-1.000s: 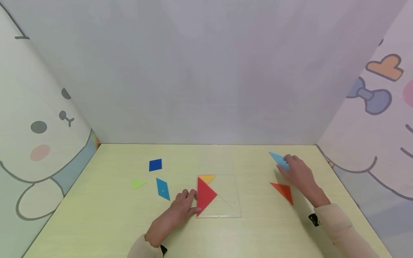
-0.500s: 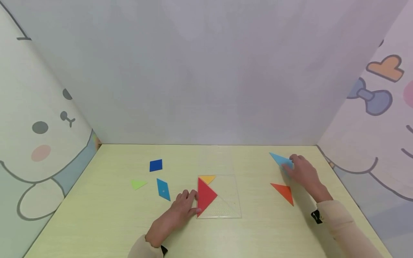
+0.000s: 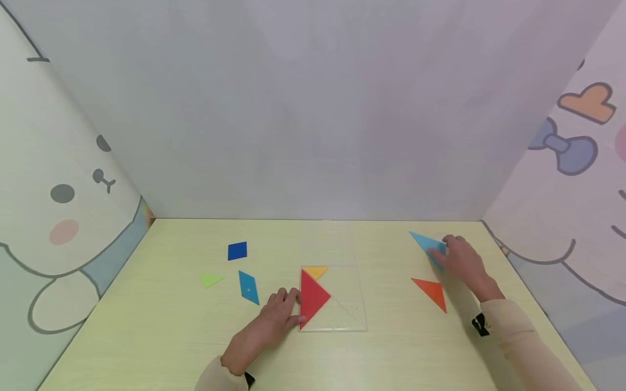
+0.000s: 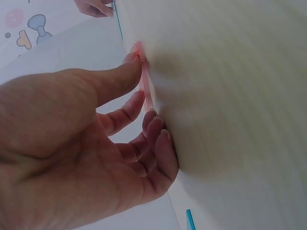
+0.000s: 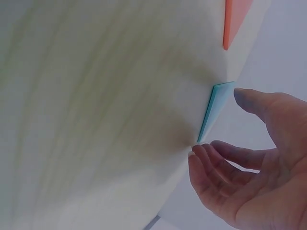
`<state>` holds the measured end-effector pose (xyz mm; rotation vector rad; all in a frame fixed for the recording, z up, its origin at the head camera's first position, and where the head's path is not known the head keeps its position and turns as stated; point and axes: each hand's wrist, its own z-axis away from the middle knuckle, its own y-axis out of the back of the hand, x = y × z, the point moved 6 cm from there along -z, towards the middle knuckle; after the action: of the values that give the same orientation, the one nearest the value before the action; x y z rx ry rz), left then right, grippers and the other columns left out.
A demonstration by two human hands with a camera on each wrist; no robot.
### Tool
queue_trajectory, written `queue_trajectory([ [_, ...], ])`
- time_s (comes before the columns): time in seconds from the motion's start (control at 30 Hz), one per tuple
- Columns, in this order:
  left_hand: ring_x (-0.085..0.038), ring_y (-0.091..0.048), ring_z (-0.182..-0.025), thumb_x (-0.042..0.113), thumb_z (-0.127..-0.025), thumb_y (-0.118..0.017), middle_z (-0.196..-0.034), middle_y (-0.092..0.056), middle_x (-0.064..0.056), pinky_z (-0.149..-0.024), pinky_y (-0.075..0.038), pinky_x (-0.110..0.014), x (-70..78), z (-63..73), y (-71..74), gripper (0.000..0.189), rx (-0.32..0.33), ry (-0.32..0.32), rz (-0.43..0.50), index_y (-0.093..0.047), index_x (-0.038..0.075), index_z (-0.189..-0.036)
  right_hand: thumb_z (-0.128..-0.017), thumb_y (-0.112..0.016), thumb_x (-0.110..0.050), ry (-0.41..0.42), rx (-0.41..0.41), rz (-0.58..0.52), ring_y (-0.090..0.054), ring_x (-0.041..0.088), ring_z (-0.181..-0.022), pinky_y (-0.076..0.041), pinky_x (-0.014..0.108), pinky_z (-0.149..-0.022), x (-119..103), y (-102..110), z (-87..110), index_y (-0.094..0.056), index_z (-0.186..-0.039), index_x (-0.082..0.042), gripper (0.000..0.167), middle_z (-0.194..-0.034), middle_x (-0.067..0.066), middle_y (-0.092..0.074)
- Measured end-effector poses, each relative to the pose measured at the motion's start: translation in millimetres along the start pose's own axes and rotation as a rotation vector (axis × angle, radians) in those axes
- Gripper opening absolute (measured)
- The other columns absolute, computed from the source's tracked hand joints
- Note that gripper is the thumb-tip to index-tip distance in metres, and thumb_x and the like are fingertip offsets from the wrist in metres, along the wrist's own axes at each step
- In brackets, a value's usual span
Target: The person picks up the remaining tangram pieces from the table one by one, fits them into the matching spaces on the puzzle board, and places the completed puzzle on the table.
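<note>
Head view: rested the left hand (image 3: 274, 320) at the left side of the clear square tray (image 3: 352, 298), thumb toward the near end of the red triangle (image 3: 311, 298), forefinger farther up. From the left wrist view, saw fingers loosely bent and thumb set apart, touching the reddish edge without closing round it, perhaps to steady tray and piece together; could not tell tray wall from triangle edge there. Saw the red triangle inside the tray, long side along the left wall, seemingly for a snug fit, with the yellow triangle (image 3: 315, 271) just beyond, near the far left corner.

Well to the right, laid the right hand (image 3: 464, 263) at the light blue triangle (image 3: 427, 242) on the table (image 3: 146, 336), thumb by one corner and fingers by another, probably to span its width; could not tell a pinch from a light touch. Noted the orange-red triangle (image 3: 433, 290) near it. Left of the tray, found the navy piece (image 3: 237, 251), green triangle (image 3: 210, 279) and blue parallelogram (image 3: 249, 288) lying apart, possibly spaced for easy lifting.
</note>
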<state>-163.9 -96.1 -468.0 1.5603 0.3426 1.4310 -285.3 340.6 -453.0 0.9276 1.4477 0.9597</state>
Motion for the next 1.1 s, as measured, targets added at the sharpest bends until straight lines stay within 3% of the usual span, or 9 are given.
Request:
queue_trajectory([
  [0.2, -0.022, -0.043, -0.100, 0.023, -0.099, -0.070, -0.099, -0.043, -0.002, -0.078, -0.044, -0.036, 2.5, 1.1, 1.1, 0.032, -0.001, -0.002, 0.008, -0.048, 0.011, -0.120, -0.099, -0.069, -0.035, -0.003, -0.007, 0.002, -0.057, 0.053, -0.096, -0.050, 0.063, -0.076, 2.0, -2.4, -0.4, -0.049, -0.125, 0.024, 0.067, -0.115, 0.045, -0.050],
  [0.7, -0.021, -0.043, -0.099, 0.023, -0.099, -0.070, -0.099, -0.042, -0.001, -0.077, -0.044, -0.035, 1.8, 1.6, 0.8, 0.032, 0.010, -0.008, -0.002, -0.048, 0.012, -0.118, -0.098, -0.070, -0.030, -0.001, -0.045, -0.035, -0.049, 0.057, -0.103, -0.045, 0.066, -0.087, 9.9, -9.8, -10.4, -0.049, -0.123, 0.024, 0.063, -0.116, 0.046, -0.046],
  [1.1, -0.021, -0.042, -0.097, 0.023, -0.099, -0.069, -0.098, -0.042, -0.002, -0.076, -0.042, -0.033, 2.8, 2.7, 2.2, 0.032, 0.013, -0.018, -0.001, -0.048, 0.011, -0.119, -0.097, -0.071, -0.026, 0.000, -0.079, -0.084, -0.049, 0.057, -0.107, -0.042, 0.065, -0.089, 10.5, -5.9, -14.8, -0.050, -0.122, 0.021, 0.058, -0.115, 0.042, -0.055],
])
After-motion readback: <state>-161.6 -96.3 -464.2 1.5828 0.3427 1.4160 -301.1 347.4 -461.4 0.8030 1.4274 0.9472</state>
